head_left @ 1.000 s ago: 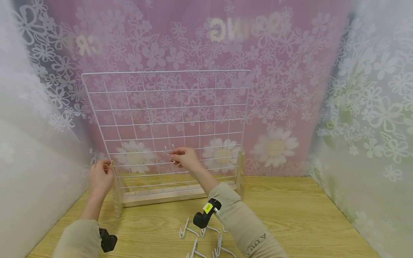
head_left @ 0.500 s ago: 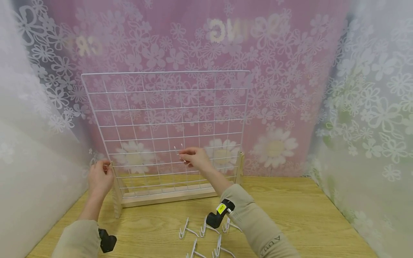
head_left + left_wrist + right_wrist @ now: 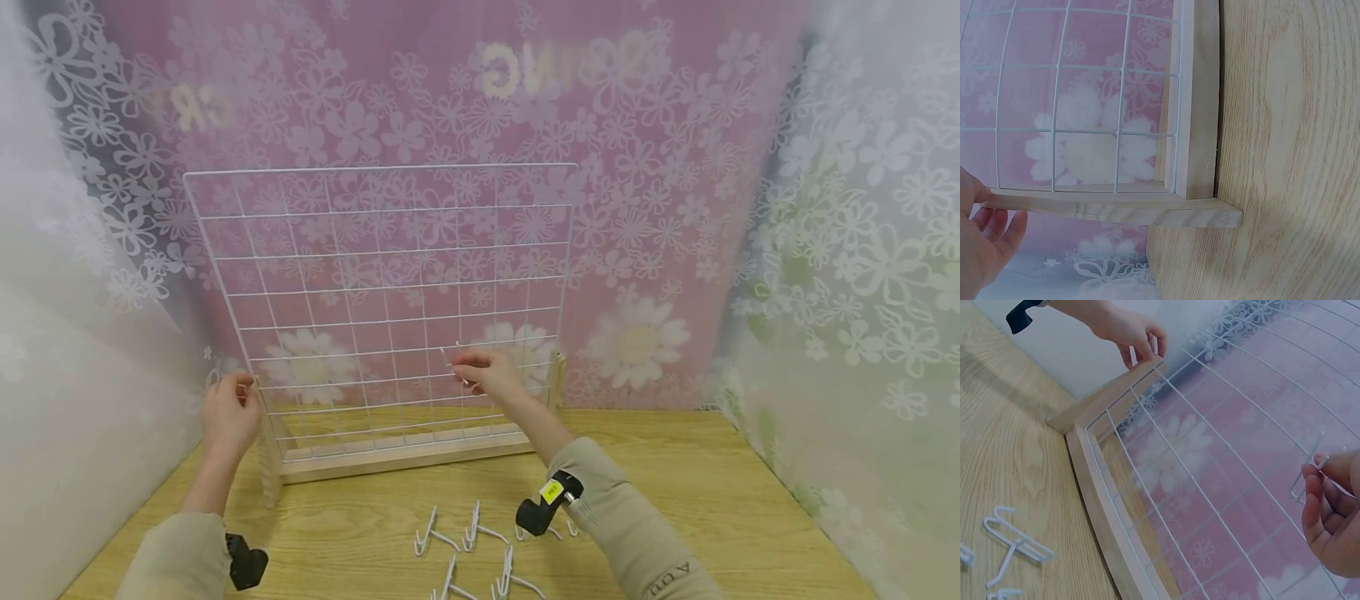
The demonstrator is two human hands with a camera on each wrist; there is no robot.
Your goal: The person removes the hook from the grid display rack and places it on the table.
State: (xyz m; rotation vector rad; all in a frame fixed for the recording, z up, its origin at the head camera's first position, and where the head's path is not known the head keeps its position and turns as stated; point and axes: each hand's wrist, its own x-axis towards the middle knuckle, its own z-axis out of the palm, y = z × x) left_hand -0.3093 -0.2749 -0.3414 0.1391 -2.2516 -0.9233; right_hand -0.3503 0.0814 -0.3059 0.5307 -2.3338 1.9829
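My left hand (image 3: 231, 412) grips the top of the left wooden upright (image 3: 1129, 212). In the left wrist view its thumb lies on one side of the wood and the fingers on the other. A white wire grid panel (image 3: 381, 168) stands in the wooden base (image 3: 405, 460), leaning slightly. My right hand (image 3: 489, 375) pinches a white wire hook (image 3: 1322, 462) between thumb and fingertips, in front of the lower right part of the grid. Part of the hook is hidden by the fingers; whether it touches the grid wires I cannot tell.
Several more white wire hooks (image 3: 472, 527) lie on the wood-grain table (image 3: 675, 483) in front of the stand, some partly hidden under the right forearm. A pink flowered curtain (image 3: 660, 208) hangs behind, with pale flowered sheets on both sides.
My right hand has moved to the right along the grid, carrying the hook. The left hand has stayed at the upright.
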